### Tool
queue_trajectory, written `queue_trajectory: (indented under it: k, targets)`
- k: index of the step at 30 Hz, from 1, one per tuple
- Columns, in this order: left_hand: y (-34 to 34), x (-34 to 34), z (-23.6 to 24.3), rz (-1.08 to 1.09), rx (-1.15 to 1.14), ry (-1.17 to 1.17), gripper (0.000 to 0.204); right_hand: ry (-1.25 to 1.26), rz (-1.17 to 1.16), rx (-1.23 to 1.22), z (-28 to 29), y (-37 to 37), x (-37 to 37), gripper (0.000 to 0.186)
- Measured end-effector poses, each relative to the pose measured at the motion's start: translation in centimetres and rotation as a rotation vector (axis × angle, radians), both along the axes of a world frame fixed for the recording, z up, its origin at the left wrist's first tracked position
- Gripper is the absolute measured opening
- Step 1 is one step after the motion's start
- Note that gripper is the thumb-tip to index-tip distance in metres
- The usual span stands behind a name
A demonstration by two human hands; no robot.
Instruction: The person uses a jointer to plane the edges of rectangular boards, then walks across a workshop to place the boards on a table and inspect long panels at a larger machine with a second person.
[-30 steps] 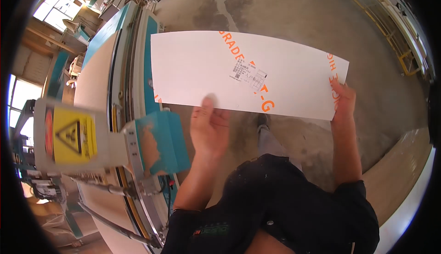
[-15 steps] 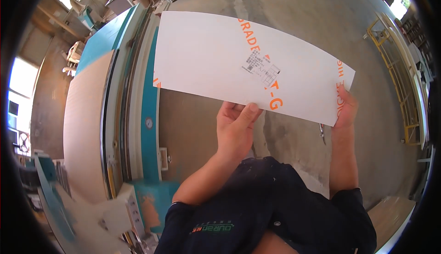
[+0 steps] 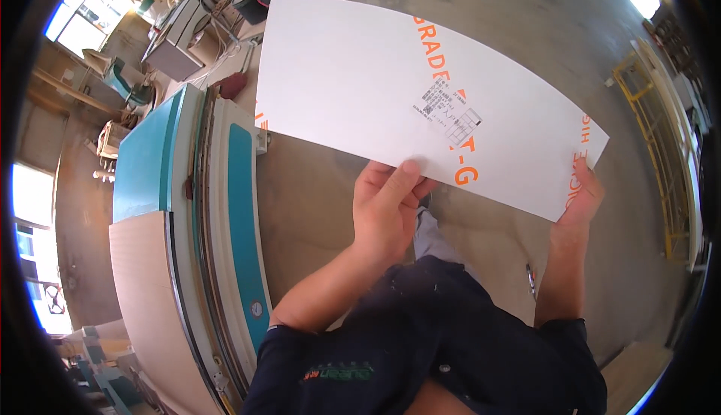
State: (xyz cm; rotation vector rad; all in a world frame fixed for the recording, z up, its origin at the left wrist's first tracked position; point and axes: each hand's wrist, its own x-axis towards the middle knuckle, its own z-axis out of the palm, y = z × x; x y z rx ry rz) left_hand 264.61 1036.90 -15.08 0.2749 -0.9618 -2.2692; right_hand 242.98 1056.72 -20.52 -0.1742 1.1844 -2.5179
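A long white panel (image 3: 338,77) with orange lettering is held up in front of me, slanting down toward the right. A printed label (image 3: 448,113) is stuck near its middle. My left hand (image 3: 387,205) grips the near long edge, thumb on top and fingers bent underneath. At the panel's right end, my right hand (image 3: 582,197) is closed round the corner, its fingers partly hidden beneath. The panel touches nothing but my hands, as far as I can see.
On my left runs a long teal-and-white machine (image 3: 244,190) with a light brown board (image 3: 143,287) lying on it. Black buckets (image 3: 251,6) and a bench stand at the far left. A yellow metal rack (image 3: 650,152) lines the right side. Concrete floor (image 3: 481,2) stretches ahead.
The machine has slid back toward me in view and its far end now shows, along with the buckets and bench. The panel stays in both hands, shifted slightly right.
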Motion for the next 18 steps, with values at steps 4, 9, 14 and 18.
queue_trajectory:
  k: [4,9,14,18]
  targets:
    - [-3.7,-0.6,1.0,0.067,-0.126,-0.164,0.029,-0.073,0.013,0.100,-0.1,-2.7,-1.7,0.045]
    - [-11.8,-4.7,4.2,0.158,-0.123,-0.249,0.039,0.071,0.221,0.074,4.0,-11.2,-8.5,0.049]
    - [-23.4,-14.1,5.3,0.560,-0.453,-0.268,0.093,0.117,0.216,0.024,8.1,-23.6,-17.6,0.044]
    - [-35.6,-21.8,6.0,1.155,-0.966,-0.525,0.108,0.066,0.139,0.062,10.1,-33.3,-25.6,0.047]
